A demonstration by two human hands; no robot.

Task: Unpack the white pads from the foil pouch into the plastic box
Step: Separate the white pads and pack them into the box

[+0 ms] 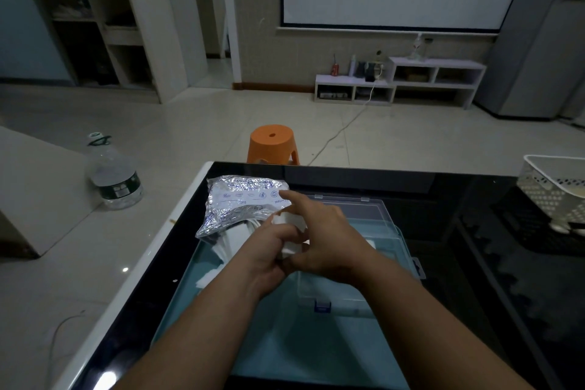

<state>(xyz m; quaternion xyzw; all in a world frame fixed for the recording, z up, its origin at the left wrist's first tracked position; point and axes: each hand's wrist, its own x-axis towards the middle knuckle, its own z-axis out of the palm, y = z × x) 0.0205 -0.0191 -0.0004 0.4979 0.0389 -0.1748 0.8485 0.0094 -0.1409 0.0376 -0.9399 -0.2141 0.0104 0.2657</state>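
A crinkled silver foil pouch with blue print lies at the far left of the dark table, its mouth toward me. White pads spill from that mouth, and a few more lie loose on the teal mat. My left hand and my right hand meet just right of the pouch, both closed around a small stack of white pads. The right index finger points out over the pouch. The clear plastic box with a blue latch sits under and right of my hands, its lid open behind it.
A teal mat covers the near table. A white perforated basket stands at the right edge. Beyond the table's far edge is an orange stool. A large water bottle stands on the floor at left.
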